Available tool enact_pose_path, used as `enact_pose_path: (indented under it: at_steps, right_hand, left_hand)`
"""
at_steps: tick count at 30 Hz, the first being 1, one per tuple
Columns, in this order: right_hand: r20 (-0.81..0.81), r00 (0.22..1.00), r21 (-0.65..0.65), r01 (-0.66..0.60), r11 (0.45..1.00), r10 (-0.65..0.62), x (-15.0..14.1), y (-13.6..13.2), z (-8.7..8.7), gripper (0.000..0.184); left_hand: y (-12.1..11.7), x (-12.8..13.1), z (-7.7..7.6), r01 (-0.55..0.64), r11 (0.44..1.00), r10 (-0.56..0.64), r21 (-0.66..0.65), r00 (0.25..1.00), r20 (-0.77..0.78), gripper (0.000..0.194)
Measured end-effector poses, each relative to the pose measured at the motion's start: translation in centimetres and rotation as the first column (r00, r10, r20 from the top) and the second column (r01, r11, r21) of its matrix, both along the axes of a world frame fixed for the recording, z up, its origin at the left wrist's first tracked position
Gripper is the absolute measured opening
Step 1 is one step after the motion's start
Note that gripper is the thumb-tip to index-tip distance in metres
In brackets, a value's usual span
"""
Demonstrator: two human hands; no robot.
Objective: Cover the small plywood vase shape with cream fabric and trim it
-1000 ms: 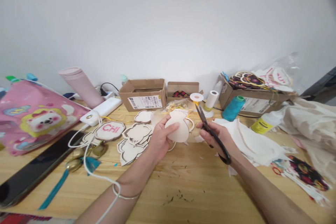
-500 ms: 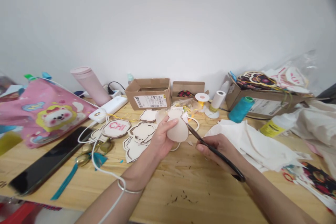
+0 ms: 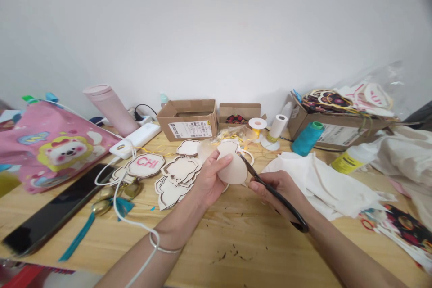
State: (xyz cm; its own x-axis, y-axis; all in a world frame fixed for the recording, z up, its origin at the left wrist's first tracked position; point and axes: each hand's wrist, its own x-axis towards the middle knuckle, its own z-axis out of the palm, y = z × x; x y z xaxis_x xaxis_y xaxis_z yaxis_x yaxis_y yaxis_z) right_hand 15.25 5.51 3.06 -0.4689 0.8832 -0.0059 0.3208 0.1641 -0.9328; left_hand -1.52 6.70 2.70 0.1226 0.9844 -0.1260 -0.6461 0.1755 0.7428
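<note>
Between the thumb and fingers of my left hand (image 3: pixel 211 177) is a white gourd-shaped piece (image 3: pixel 232 168), held up above the table; whether it is card or stiff cloth I cannot tell. My right hand (image 3: pixel 275 189) is closed round a pair of black-handled scissors (image 3: pixel 281 200). The scissor tips meet the right edge of the white piece near its narrow waist. To the left of my left hand lie several stacked wooden cloud-shaped frames (image 3: pixel 180 171). White cloth (image 3: pixel 317 184) is spread just right of my right hand.
A power bank (image 3: pixel 137 140) has a white cable running over my left forearm. Cardboard boxes (image 3: pixel 187 119) stand along the wall, with a teal thread cone (image 3: pixel 308 138) and a glue bottle (image 3: pixel 351 159) at right. A phone (image 3: pixel 57 209) lies at left; dark scraps dot the table front.
My right hand has brought the scissors from upright beside the white piece to its right edge, blades angled left. The left hand keeps its hold. The view has shifted slightly.
</note>
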Motion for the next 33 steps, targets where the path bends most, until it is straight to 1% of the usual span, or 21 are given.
enact_pose_path:
  at_steps: [7, 13, 17, 22, 28, 33]
  right_hand:
    - [-0.006, 0.999, -0.018, -0.038, 0.999, 0.038, 0.2, 0.07, -0.08, 0.03]
    - [0.013, 1.0, 0.042, 0.023, 0.999, -0.024, -0.04, 0.2, -0.23, 0.032]
    - [0.065, 0.997, 0.107, 0.032, 0.994, -0.039, 0.08, 0.42, -0.47, 0.03]
    - [0.083, 0.995, 0.188, 0.041, 0.981, -0.057, 0.29, 0.56, -0.83, 0.027]
    - [0.137, 0.987, 0.215, 0.058, 0.975, -0.089, 0.17, 0.48, -0.74, 0.027]
    - [0.119, 0.988, 0.229, 0.066, 0.971, -0.095, 0.07, 0.43, -0.78, 0.03]
  left_hand:
    - [-0.14, 0.0, 0.04, 0.025, 1.0, -0.025, 0.007, 0.999, 0.026, 0.024]
    - [-0.13, 0.05, -0.18, 0.01, 1.0, -0.009, -0.016, 0.999, 0.041, 0.023]
    - [-0.25, 0.11, -0.05, 0.027, 1.0, -0.027, -0.013, 0.999, 0.041, 0.028]
    - [-0.25, 0.18, 0.07, 0.019, 1.0, -0.018, -0.025, 0.999, 0.04, 0.033]
    - [-0.24, 0.2, -0.06, 0.023, 1.0, -0.022, -0.017, 0.998, 0.055, 0.033]
    - [-0.27, 0.26, -0.06, 0.02, 1.0, -0.019, -0.019, 0.998, 0.057, 0.031]
